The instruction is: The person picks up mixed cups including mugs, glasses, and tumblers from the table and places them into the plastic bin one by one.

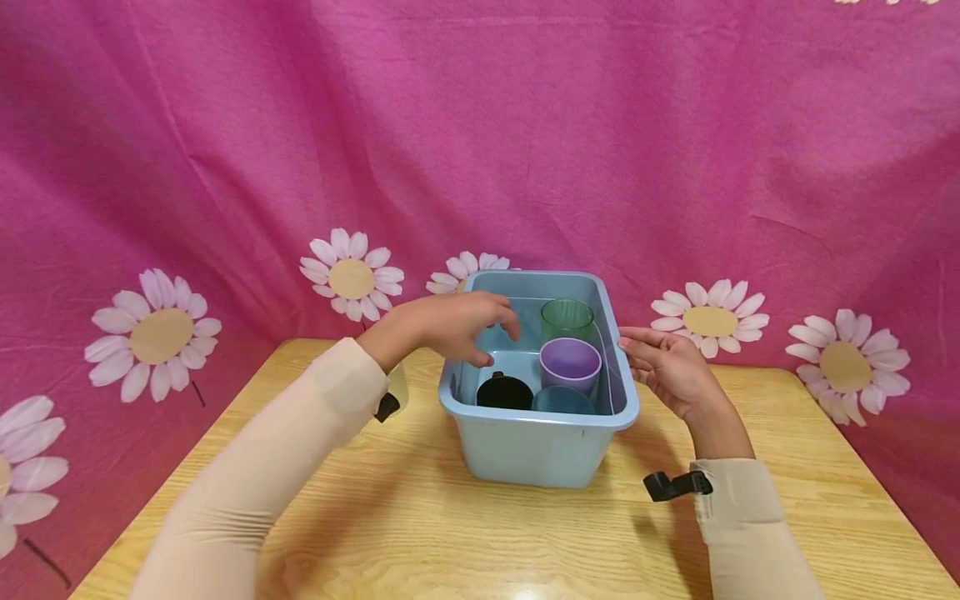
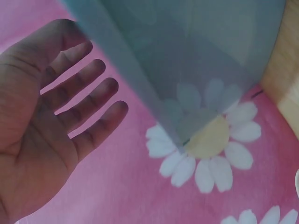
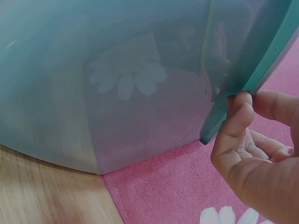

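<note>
A light blue plastic tub (image 1: 532, 454) stands on the wooden table in the head view. In it are a green clear tumbler (image 1: 567, 315), a purple cup (image 1: 570, 361), a black mug (image 1: 505, 393) and a dark teal round vessel (image 1: 563, 401), partly hidden by the front rim. My left hand (image 1: 463, 323) reaches over the tub's left rim, fingers spread and holding nothing; the left wrist view shows its palm beside the tub wall. On the opposite side my right hand (image 1: 670, 367) pinches the rim (image 3: 233, 95) between thumb and fingers.
The wooden table (image 1: 390, 525) stretches out around the tub. A pink cloth (image 1: 480, 150) printed with white daisies hangs behind and along both sides. Black wrist mounts (image 1: 677, 486) sit on the sleeves.
</note>
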Available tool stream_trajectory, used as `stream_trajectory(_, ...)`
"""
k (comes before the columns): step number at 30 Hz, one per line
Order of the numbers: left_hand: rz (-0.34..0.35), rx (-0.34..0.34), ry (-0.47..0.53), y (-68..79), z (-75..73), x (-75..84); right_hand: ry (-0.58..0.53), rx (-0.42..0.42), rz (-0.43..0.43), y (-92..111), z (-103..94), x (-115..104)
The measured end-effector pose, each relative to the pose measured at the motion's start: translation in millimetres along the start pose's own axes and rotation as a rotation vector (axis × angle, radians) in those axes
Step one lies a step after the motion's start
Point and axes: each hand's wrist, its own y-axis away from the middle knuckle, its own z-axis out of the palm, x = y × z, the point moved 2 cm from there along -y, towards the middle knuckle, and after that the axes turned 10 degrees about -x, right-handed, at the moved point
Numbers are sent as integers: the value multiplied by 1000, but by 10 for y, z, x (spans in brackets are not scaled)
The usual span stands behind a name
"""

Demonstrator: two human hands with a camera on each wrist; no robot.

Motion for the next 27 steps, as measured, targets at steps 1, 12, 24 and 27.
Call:
stream_trajectory(1,-7,12,9,32,-22,-17,-2,0,0,1,-2,-1)
stream_trajectory(12,-104,119,62,396,-172,-247,-4,-3,-4,13,-12,-8)
stream_trajectory(24,-199,94,55,732,85,-542,-18,-8,-4,-4,0,9)
stream_trajectory(27,-218,87,49,798,162,-622,-11,-6,-5,-7,3,7)
